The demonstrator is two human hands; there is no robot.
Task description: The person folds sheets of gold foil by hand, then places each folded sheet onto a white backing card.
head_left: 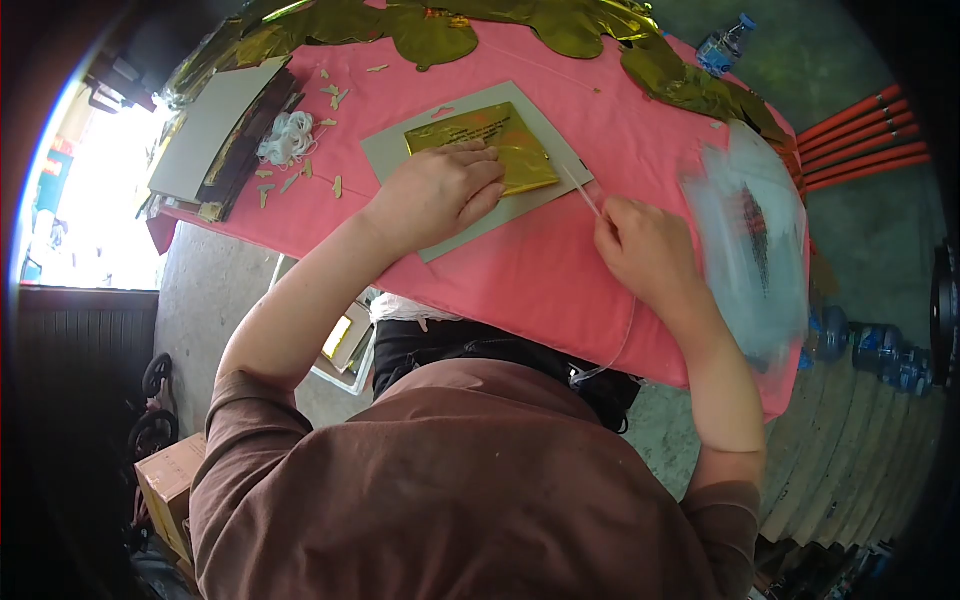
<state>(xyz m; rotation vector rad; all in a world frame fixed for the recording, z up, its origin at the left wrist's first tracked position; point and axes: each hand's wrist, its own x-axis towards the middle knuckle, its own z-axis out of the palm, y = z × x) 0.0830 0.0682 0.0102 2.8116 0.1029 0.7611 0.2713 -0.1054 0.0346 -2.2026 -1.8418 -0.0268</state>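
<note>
A folded gold foil balloon (pixel 530 172) with dark print lies on a grey backing card (pixel 385 150), which has a hanging slot near one edge. My left hand (pixel 440 190) rests palm down on the foil and covers its near left part, with the fingers laid over it. To the right of the card, my right hand (pixel 645 245) is closed on a thin white straw (pixel 582 190), whose tip points at the card's right edge. A thin pale line hangs below that hand toward the table's front edge.
Left on the pink tablecloth (pixel 345 225) are a card stack (pixel 215 135), white string (pixel 288 138) and several small pale pieces. Gold foil (pixel 435 35) runs along the far edge. Clear plastic bags (pixel 745 240) lie right. A bottle (pixel 725 45) stands beyond the far right edge.
</note>
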